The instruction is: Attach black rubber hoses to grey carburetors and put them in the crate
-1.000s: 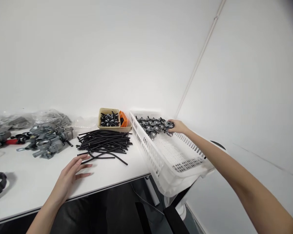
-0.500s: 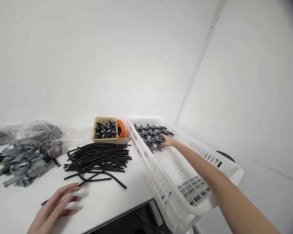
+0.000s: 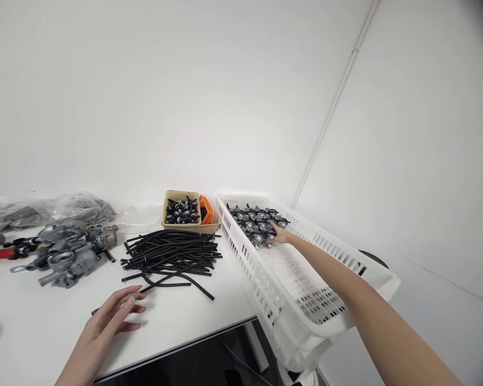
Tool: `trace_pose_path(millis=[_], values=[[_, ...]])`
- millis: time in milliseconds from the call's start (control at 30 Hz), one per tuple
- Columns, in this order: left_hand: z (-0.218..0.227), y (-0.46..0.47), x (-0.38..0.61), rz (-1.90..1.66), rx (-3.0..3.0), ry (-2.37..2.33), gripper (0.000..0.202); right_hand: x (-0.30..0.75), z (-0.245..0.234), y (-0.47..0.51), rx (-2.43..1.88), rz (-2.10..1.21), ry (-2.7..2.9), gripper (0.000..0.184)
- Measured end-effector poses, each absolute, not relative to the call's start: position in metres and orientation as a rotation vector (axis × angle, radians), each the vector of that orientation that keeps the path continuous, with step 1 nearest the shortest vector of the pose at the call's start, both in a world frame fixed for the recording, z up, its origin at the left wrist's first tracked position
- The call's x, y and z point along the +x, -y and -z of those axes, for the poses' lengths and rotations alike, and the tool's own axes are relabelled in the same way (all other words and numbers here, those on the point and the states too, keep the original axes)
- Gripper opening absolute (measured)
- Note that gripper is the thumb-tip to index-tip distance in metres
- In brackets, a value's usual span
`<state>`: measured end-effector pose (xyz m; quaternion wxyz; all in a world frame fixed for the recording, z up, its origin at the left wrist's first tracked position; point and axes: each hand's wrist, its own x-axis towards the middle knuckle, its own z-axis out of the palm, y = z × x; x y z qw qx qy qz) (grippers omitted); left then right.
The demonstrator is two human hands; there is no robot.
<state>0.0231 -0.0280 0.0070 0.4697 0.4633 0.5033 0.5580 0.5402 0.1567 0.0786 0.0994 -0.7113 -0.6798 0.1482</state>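
Note:
My right hand (image 3: pixel 280 234) reaches into a long white plastic basket (image 3: pixel 261 276) and has its fingers round a grey metal carburetor (image 3: pixel 265 229) at the near edge of a group. Several more carburetors with black fittings (image 3: pixel 245 214) stand packed together at the basket's far end. My fingertips there are partly hidden. Over the white table, my left hand (image 3: pixel 115 319) hovers with fingers spread and nothing in them. Just beyond it lies a pile of black rubber hoses (image 3: pixel 173 254). One more hose end (image 3: pixel 95 311) pokes out beside the left hand.
Loose carburetors (image 3: pixel 70 257) lie at the left, with clear plastic bags (image 3: pixel 76 209) behind them. A beige tub (image 3: pixel 164 214) of small black and metal parts and an orange basket (image 3: pixel 207 210) stand by the wall. A dark panel (image 3: pixel 193 356) borders the table's front.
The view has turned slightly left, so the table items sit further right. My right hand stays at the carburetors; my left hand stays open over the table.

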Motion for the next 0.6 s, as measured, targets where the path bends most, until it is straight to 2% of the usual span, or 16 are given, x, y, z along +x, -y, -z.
trace_pose_path(millis=[133, 233, 467, 600], values=[[-0.007, 0.028, 0.024, -1.383, 1.126, -1.214, 0.045, 0.542, -0.082, -0.148, -2.1, -0.433, 1.966, 0.122], [-0.004, 0.026, 0.021, -1.386, 1.115, -1.198, 0.045, 0.537, -0.104, -0.137, -2.057, -0.387, 1.947, 0.116], [0.0, 0.022, 0.014, -1.321, 1.202, -1.134, 0.041, 0.451, -0.191, -0.031, -1.67, 0.037, 2.022, 0.07], [-0.003, 0.023, 0.016, -1.411, 1.271, -1.168, 0.038, 0.404, -0.183, 0.076, -1.309, 0.596, 2.189, 0.048]])
